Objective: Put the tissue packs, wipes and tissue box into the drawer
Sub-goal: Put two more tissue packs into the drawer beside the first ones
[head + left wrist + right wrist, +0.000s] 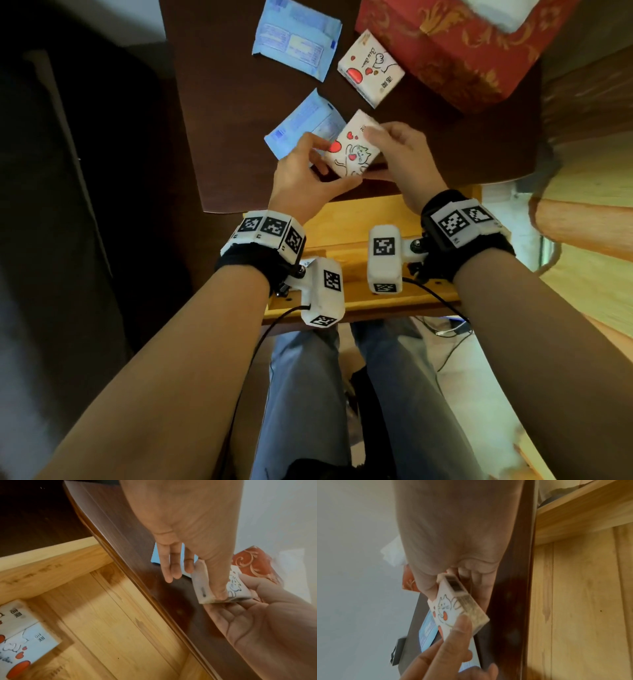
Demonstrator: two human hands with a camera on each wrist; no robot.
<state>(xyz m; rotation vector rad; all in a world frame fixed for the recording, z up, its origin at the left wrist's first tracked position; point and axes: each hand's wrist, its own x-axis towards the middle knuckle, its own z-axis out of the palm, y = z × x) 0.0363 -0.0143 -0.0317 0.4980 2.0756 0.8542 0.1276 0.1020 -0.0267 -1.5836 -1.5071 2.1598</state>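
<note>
The dark worktop (239, 144) carries what is left to stow; below its near edge the pale wooden drawer (106, 615) stands pulled out. In the left wrist view two tissue packs (25, 642) already lie against one side of it, with bare floor beside them.

The red tissue box (479, 51), patterned in gold with a tissue poking from its top, sits at the far right of the worktop. Two flat blue wipes packets lie there too, the far wipes (294, 37) near the back and the near wipes (301, 126) partly under the hands. A spare pack (370, 68) rests between the far wipes and the box.

The held pack (352, 150) is above the worktop's near edge, tilted, not yet over the drawer. It is a small white block printed with a cat and red hearts, in soft wrap. The left hand (305, 174) pinches its lower corner between thumb and fingers; the right hand (397, 150) pinches the upper end.

To do this step well, I judge one hand should take it fully, bring it back past the edge and lower it flat next to the stowed packs, leaving room for the box. A light grip suits it, since the wrap looks likely to crush.
</note>
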